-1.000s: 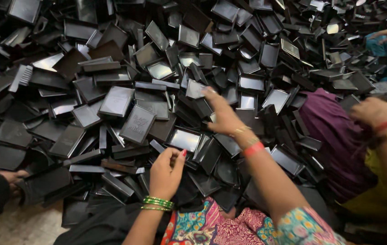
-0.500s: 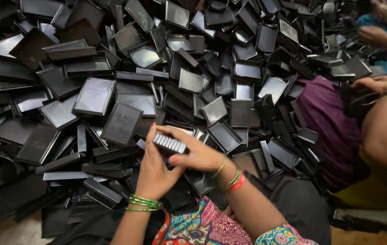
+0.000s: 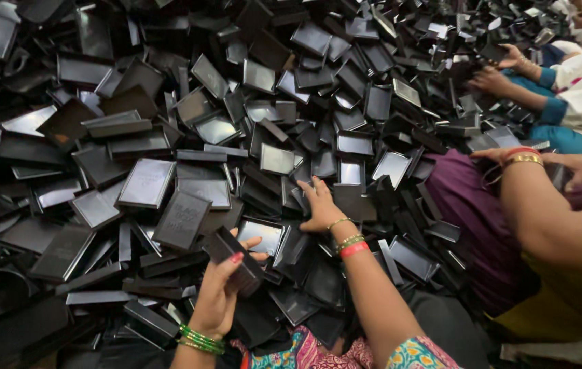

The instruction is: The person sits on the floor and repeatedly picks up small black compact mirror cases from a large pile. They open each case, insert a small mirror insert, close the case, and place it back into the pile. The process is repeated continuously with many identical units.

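Black case [image 3: 236, 256] between left fingers [image 3: 235, 260], above pile [image 3: 168, 137]

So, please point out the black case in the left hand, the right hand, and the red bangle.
black case [image 3: 238, 260], head view: on its dark side face.
left hand [image 3: 219, 294], head view: on its back.
right hand [image 3: 318, 205], head view: on its back.
red bangle [image 3: 354, 249], head view: on the band.

On my left hand [image 3: 219, 297] the thumbnail has red polish, and green bangles sit at the wrist just below. My right hand [image 3: 320, 205] has thin gold and green bangles, one red band, and a colourful floral sleeve.
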